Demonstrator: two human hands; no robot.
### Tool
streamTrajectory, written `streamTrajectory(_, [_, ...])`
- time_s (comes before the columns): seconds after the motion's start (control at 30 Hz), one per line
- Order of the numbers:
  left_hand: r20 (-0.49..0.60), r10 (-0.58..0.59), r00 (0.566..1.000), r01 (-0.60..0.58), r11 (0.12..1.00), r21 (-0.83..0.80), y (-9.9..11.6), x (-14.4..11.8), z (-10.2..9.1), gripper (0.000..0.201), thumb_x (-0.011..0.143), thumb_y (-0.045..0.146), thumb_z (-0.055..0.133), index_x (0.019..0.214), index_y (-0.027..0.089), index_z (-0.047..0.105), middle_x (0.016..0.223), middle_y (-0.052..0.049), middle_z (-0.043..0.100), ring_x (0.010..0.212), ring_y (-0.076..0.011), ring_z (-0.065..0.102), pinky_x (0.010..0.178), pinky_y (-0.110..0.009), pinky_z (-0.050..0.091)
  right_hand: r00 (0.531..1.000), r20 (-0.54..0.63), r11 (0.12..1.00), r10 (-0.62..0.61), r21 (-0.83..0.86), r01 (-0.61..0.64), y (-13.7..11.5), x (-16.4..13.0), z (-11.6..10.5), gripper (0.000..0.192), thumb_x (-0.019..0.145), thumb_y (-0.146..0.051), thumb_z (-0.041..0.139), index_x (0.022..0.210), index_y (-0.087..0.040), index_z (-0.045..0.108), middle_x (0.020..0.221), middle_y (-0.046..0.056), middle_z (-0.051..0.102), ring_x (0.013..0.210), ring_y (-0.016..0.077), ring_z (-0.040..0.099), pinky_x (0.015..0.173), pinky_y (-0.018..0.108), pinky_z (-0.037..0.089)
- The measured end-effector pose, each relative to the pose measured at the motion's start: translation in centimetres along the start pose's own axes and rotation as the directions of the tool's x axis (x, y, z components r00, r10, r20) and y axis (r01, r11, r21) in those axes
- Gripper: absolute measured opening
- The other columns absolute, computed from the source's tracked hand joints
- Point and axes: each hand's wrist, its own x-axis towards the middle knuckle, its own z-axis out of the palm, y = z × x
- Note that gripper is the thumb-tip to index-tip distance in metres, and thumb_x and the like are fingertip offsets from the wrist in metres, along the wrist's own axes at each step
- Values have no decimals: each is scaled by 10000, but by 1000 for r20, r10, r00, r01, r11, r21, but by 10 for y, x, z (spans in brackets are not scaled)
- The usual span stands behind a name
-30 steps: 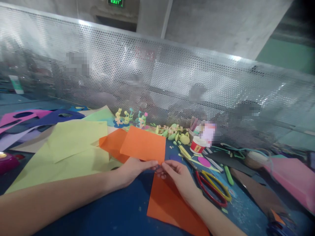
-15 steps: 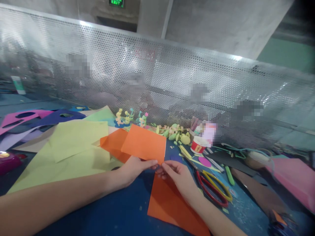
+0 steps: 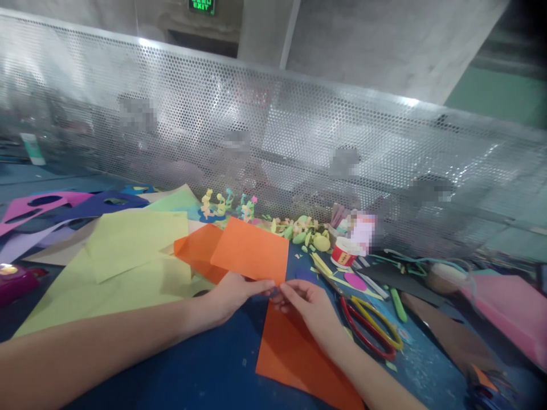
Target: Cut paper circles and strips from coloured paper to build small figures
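Note:
An orange sheet of paper [image 3: 254,247] is raised above the blue table, its near corner pinched by my left hand [image 3: 233,297], thumb on top. Close beside it, at that same corner, my right hand [image 3: 307,304] has thumb and forefinger pressed together; whether it grips the paper's corner or something tiny is hidden. Below my right hand another orange sheet [image 3: 294,359] lies flat on the table, partly covered by the wrist. More orange paper [image 3: 199,247] shows behind the raised sheet on the left.
Yellow-green sheets [image 3: 137,245] spread on the left. Scissors with red and yellow handles [image 3: 371,327], a green stick [image 3: 399,304] and a red-white paper cup [image 3: 343,252] are on the right. Small paper figures [image 3: 248,209] stand at the back before a perforated metal screen [image 3: 299,131].

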Motion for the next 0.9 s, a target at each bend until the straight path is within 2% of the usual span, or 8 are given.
streamTrajectory(0.23, [17,-18,1000,18,1000,7,3,-1,1,129,688,251,689,724,152,613,703,-8,622,679,-145,566,657,-263,447,1000,2,1000,-9,-11,9,2,1,-1,296,713,-457,652,711,-162,660,649,41,687,589,145,616,582,240,484])
streamTrajectory(0.5, [16,-45,999,45,999,22,5,-3,2,139,680,227,693,773,156,616,758,-1,636,687,-130,569,658,-246,453,1000,10,999,-30,-16,30,5,1,-1,305,712,-444,662,642,-154,595,552,4,633,497,111,568,495,210,434])
streamTrajectory(0.7, [40,-9,999,9,1000,13,2,-2,1,113,708,229,672,720,141,602,701,-3,617,685,-134,568,658,-249,452,997,51,998,-56,-18,57,4,0,0,274,759,-425,620,742,-153,648,641,24,667,559,115,581,569,224,465])
streamTrajectory(0.9, [10,-19,1000,20,998,-66,-1,0,-1,114,704,209,677,756,142,601,729,0,616,696,-124,564,660,-241,450,997,65,999,-47,16,46,3,1,0,265,769,-409,614,825,-154,658,713,39,688,641,134,616,628,238,487])
